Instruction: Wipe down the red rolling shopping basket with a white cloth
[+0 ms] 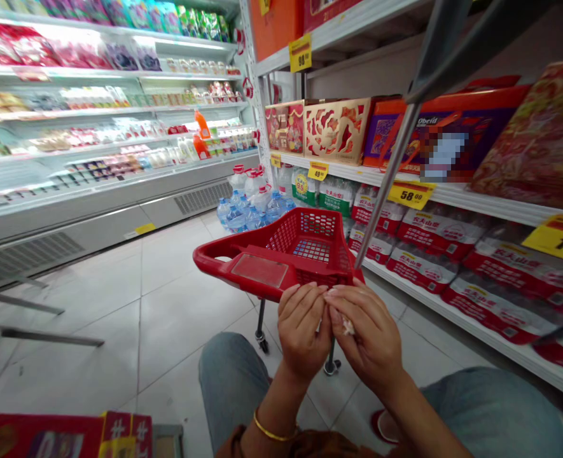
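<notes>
My left hand point(304, 327) and my right hand point(371, 331) meet in front of me, fingertips together. Both sets of fingers are curled and closed. A small whitish, crumpled-looking piece point(348, 326) shows by my right fingers; its kind cannot be made out, and most of it is hidden. Whatever my left fingers pinch is covered by them. Just beyond the hands stands a red plastic shopping cart basket point(257, 272) on metal legs with casters. Its near edge lies behind my fingertips, and I cannot tell whether they touch it.
A metal pole point(389, 181) rises at the basket's right. Shelves on the right hold gift boxes point(336, 130) and packs of bottled water point(422, 267). Blue-tinted bottles point(257, 207) stand on the floor beyond the basket. A refrigerated display point(109, 191) lines the left; red boxes point(42, 436) sit at lower left.
</notes>
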